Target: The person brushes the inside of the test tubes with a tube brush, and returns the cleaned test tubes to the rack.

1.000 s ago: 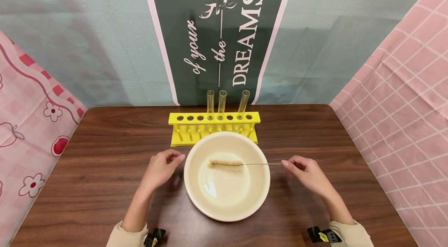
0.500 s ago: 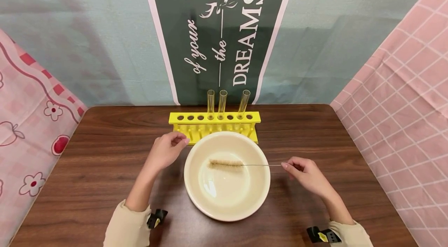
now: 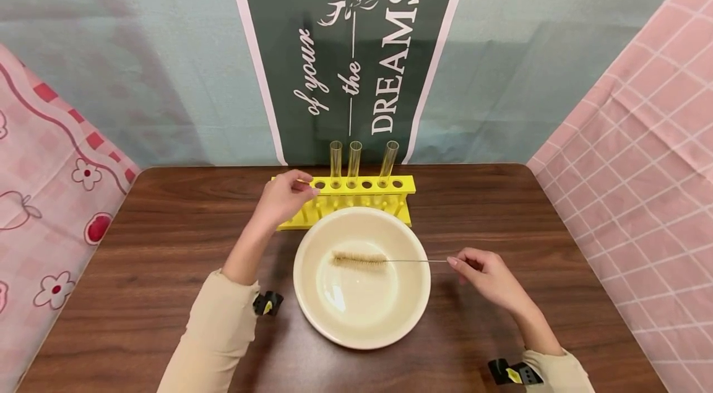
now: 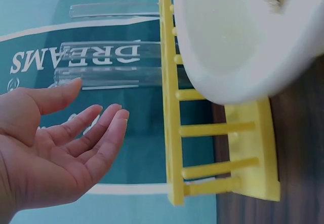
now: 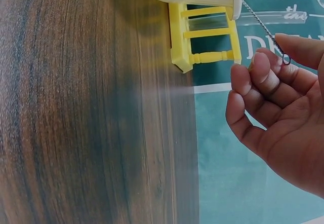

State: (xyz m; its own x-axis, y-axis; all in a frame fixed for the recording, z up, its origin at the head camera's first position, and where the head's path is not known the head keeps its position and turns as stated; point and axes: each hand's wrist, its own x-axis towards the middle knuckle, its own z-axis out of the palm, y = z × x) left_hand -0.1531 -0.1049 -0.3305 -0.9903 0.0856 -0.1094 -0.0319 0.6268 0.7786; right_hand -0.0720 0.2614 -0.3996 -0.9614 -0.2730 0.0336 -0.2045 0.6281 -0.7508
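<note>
My right hand (image 3: pixel 487 275) pinches the looped end of a twisted wire handle (image 5: pixel 263 27) between thumb and fingers. The handle belongs to a test tube brush (image 3: pixel 359 260), whose tan bristles lie over the inside of a cream basin (image 3: pixel 362 334). Over the left part of a yellow test tube rack (image 3: pixel 340 190) hovers my left hand (image 3: pixel 285 198), fingers relaxed and holding nothing. Its fingertips are near the leftmost test tube (image 3: pixel 335 164). Two more clear test tubes, a middle one (image 3: pixel 354 164) and a right one (image 3: pixel 388 164), stand upright in the rack. The hand hides the rack's left holes.
The basin stands just in front of the rack and hides part of its base in the head view. All of it is on a brown wooden table (image 3: pixel 167 244). Behind hangs a teal and dark green cloth (image 3: pixel 356 71); pink cloths (image 3: pixel 640 151) flank both sides.
My left hand has moved forward and slightly right, from beside the basin's left rim to over the rack's left end. The right hand and the brush have stayed nearly still.
</note>
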